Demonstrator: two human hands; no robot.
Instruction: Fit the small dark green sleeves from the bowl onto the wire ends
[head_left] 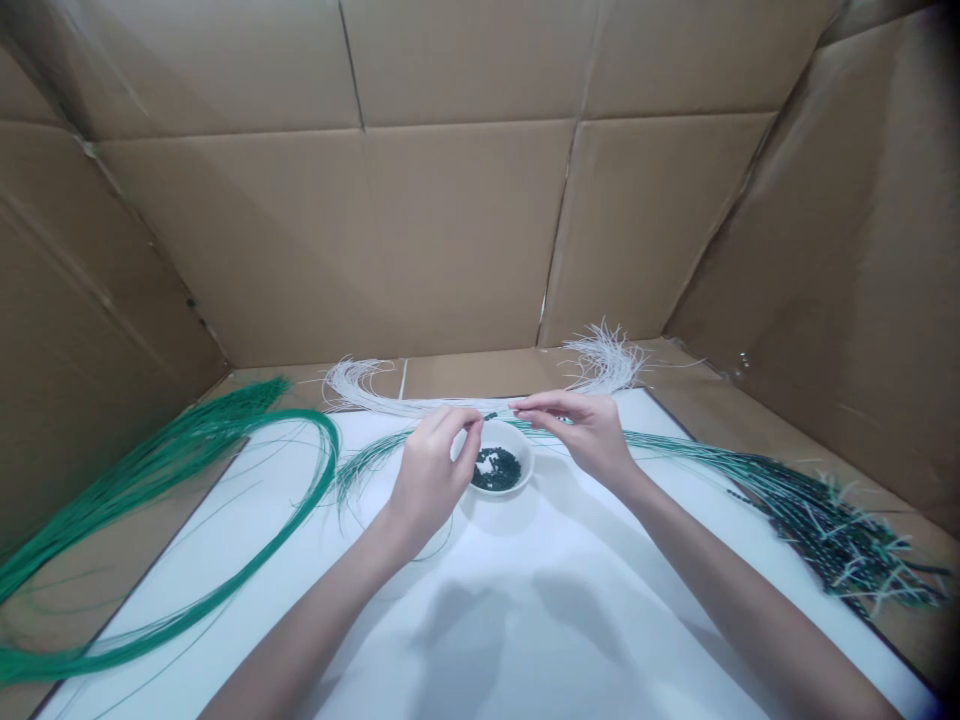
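My left hand (431, 470) is closed in a pinch at the rim of a small white bowl (529, 466). A few dark green beads (490, 416) stick out from its fingertips in a short row, seemingly on a thin strand. Dark green beads (498, 466) lie loose in the bowl, with part of its white bottom showing. To the right, my right hand (589, 430) has its thumb and fingers pressed together just above the bowl, apart from the left fingertips. Something small and pale shows at its tips, too fine to make out.
Green strands (300, 520) curve over the white board (585, 640) at left. White strands (607, 362) lie along the back. Green strands with dark beaded ends (832, 530) are bunched at right. Cardboard walls (465, 240) enclose the back and sides.
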